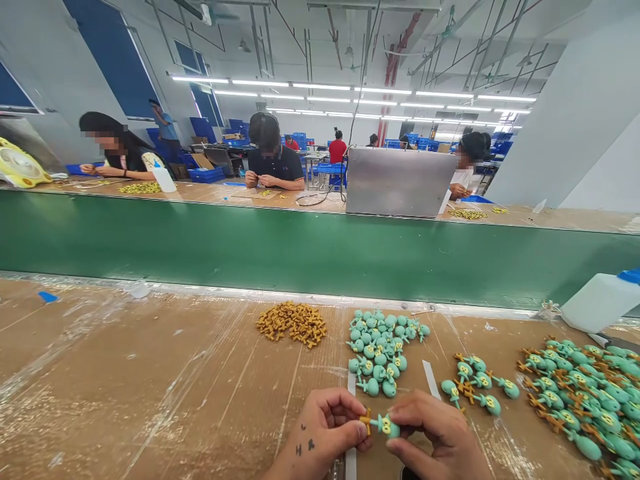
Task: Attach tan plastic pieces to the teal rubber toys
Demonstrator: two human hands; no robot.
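Left hand [327,427] pinches the brown cross piece [367,421]; right hand [433,433] grips the teal figure [389,425] it joins. Both sit near edge of worktop [150,387], loose teal heads [380,350] just beyond.

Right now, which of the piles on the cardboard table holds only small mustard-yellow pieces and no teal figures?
The small mustard-yellow pile, farthest left of the piles. The others, the teal heads pile included, contain teal parts.

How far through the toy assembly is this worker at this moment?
Done: a large heap of joined figures at right, plus a small group. In hand: left hand and right hand pinch one green figure with a tan piece. Left: bare green heads and tan pieces.
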